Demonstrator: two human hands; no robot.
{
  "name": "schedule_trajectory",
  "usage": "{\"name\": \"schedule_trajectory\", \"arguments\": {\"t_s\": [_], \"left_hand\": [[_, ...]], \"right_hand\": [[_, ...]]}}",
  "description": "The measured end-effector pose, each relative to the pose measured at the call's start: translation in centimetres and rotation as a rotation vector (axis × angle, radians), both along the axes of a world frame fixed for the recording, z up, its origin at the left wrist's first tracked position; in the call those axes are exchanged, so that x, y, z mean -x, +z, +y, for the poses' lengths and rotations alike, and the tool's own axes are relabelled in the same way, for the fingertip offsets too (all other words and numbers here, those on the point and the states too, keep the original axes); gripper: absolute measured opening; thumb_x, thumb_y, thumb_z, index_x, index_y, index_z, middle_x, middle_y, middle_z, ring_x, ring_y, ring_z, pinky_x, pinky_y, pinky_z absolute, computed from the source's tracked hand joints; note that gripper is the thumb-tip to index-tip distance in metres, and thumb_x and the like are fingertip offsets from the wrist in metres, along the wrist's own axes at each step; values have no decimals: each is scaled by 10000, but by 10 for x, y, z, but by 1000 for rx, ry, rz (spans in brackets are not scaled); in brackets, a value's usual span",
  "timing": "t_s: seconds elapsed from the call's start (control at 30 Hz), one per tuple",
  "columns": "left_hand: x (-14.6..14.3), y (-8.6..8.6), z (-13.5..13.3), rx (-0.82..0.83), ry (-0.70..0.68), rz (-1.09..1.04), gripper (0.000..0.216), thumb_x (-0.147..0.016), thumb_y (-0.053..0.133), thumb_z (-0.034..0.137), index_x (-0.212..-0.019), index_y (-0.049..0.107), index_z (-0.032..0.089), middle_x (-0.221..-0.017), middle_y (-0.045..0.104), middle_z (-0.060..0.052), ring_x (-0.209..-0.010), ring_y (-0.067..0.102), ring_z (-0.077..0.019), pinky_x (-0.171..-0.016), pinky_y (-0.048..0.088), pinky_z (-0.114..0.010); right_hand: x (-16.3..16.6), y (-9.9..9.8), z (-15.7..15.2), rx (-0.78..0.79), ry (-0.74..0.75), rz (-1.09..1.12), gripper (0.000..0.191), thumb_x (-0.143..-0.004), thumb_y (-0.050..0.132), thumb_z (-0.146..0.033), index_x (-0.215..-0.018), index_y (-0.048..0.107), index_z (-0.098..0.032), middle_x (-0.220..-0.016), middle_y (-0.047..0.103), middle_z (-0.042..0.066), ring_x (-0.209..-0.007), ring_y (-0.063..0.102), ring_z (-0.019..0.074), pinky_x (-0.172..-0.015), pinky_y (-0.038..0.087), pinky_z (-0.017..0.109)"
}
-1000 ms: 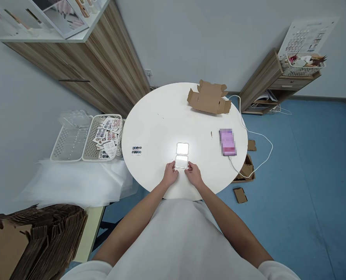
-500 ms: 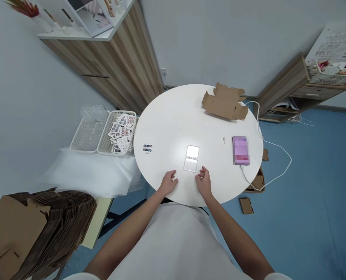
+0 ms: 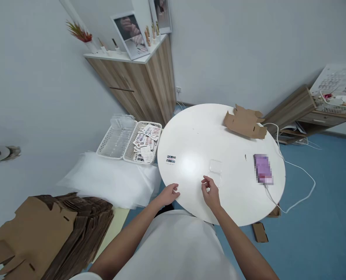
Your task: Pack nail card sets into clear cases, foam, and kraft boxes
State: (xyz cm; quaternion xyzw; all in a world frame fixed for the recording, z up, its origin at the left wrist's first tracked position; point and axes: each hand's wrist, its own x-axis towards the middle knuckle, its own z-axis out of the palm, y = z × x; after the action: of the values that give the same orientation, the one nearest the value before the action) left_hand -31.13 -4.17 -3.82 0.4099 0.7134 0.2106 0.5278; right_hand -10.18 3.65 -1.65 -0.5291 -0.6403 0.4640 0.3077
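Note:
An open clear plastic case (image 3: pixel 215 166) lies flat on the white round table (image 3: pixel 199 128), faint against the white surface. My right hand (image 3: pixel 210 193) is at its near side, fingers curved with a gap to the thumb; the fingertips partly overlap the lower half in view. Whether they touch it I cannot tell. My left hand (image 3: pixel 168 194) is over the table's near left edge, fingers and thumb apart, holding nothing. Beyond it, near the left rim, sits a small sheet of dark, nail-shaped pieces (image 3: pixel 171 160).
An unfolded cardboard box (image 3: pixel 245 122) lies at the back right. A blurred purple phone-like device (image 3: pixel 263 169) has a white cable (image 3: pixel 303 167). At left stand a basket of printed cards (image 3: pixel 144 144), a basket of clear cases (image 3: pixel 117 136), plastic bags (image 3: pixel 111 179) and stacked flat cardboard (image 3: pixel 44 229).
My view has swung left and up, so the table appears farther right and lower. Relative to the case, both hands have shifted left; the right hand now overlaps its near half.

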Motion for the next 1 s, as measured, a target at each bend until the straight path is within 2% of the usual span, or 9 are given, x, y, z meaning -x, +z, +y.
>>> {"name": "schedule_trajectory", "arguments": {"t_s": [0.13, 0.3, 0.4, 0.47, 0.57, 0.63, 0.73, 0.87, 1.0], "left_hand": [[49, 1, -11, -39, -27, 16, 531, -661, 557, 390, -1133, 503, 155, -1046, 563, -91, -809, 552, -177, -721, 427, -280], [109, -3, -26, -63, 75, -20, 552, -658, 565, 387, -1146, 490, 142, -1074, 560, -111, -830, 569, -191, -723, 435, -283], [133, -6, -28, -79, 127, -46, 538, -670, 563, 375, -1147, 482, 140, -1071, 561, -116, -850, 569, -195, -721, 442, -285], [140, -8, -21, -106, 159, -60, 506, -687, 552, 353, -1140, 483, 136, -1064, 564, -120, -859, 570, -195, -736, 445, -294], [137, -14, 3, -195, 166, -99, 458, -703, 540, 280, -1135, 480, 141, -1107, 550, -123, -947, 549, -203, -809, 427, -311], [129, -19, 24, -237, 152, -160, 484, -689, 541, 204, -1163, 455, 158, -1195, 498, -119, -1056, 495, -217, -855, 406, -318], [116, -28, 57, -213, 191, -259, 619, -659, 522, 107, -1250, 350, 169, -1322, 365, -124, -1170, 399, -228, -905, 371, -328], [107, -32, 83, -128, 250, -331, 703, -641, 499, 65, -1297, 266, 157, -1372, 280, -129, -1231, 317, -230, -951, 325, -334], [107, -27, 88, -71, 243, -350, 711, -645, 490, 82, -1307, 250, 183, -1379, 275, -106, -1242, 298, -227, -955, 315, -334]], "right_hand": [[59, -2, -14, 118, 92, 31, 352, -757, 459, -349, -1067, 487, -185, -827, 586, 46, -626, 503, 131, -584, 436, 275], [126, -10, -29, 209, 308, -9, 298, -728, 473, -358, -963, 558, -195, -784, 603, 26, -601, 523, 127, -585, 444, 274], [153, -14, -29, 192, 392, -76, 292, -724, 462, -331, -963, 566, -199, -826, 610, 31, -652, 546, 138, -624, 454, 287], [164, -19, -22, 127, 334, -143, 317, -703, 478, -310, -988, 559, -197, -916, 602, 50, -737, 558, 159, -683, 455, 309], [172, -29, -5, 84, 119, -208, 425, -665, 503, -285, -1079, 514, -190, -1098, 544, 84, -912, 541, 202, -767, 442, 335], [174, -36, 8, 148, -20, -179, 503, -651, 503, -264, -1146, 462, -186, -1172, 505, 94, -990, 522, 214, -784, 446, 325], [176, -44, 23, 254, -166, -76, 551, -640, 498, -222, -1184, 422, -182, -1194, 498, 101, -1029, 519, 215, -779, 463, 309], [182, -51, 30, 296, -253, 19, 573, -624, 496, -175, -1190, 412, -176, -1189, 503, 112, -1044, 519, 221, -772, 480, 336], [188, -55, 28, 291, -278, 29, 599, -608, 505, -147, -1198, 406, -192, -1158, 521, 107, -1033, 527, 213, -756, 490, 330]]}}
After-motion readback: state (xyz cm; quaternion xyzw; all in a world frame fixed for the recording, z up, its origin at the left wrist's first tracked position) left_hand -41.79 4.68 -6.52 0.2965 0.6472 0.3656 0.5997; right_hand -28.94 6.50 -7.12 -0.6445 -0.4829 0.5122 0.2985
